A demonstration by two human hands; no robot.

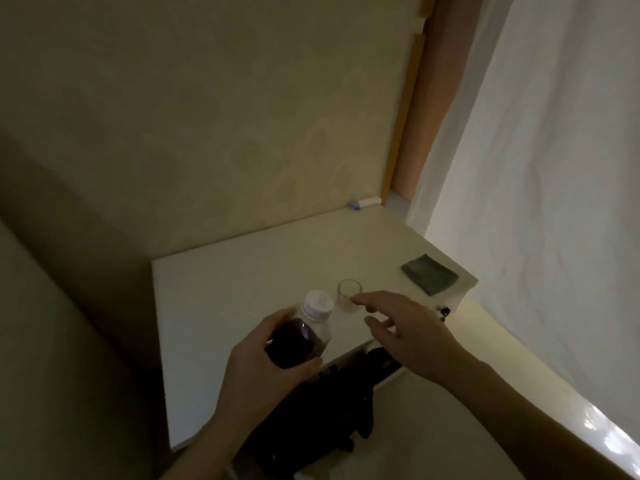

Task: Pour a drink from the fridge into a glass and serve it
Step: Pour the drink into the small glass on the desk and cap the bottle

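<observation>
Dark reddish liquid fills most of the bottle (300, 336), whose white cap (318, 304) is on. The left hand (264, 367) grips the bottle round its body, fingers (304, 366) curled under one side and the thumb over the other, holding it tilted over the near part of the white counter (221, 289). Just beyond the cap stands a small clear glass (349, 295), upright on the counter, with no drink visible in it. The right hand (408, 336) hovers beside the glass with its fingers (367, 300) spread apart and loosely extended, holding nothing; the fingertip nearest the glass is just beside its wall, and whether it touches cannot be told. Farther right on the counter, near the edge, lies a folded grey cloth (429, 274). A white curtain (540, 168) hangs to the right, and a dark object (346, 393) sits below the counter's near edge.
</observation>
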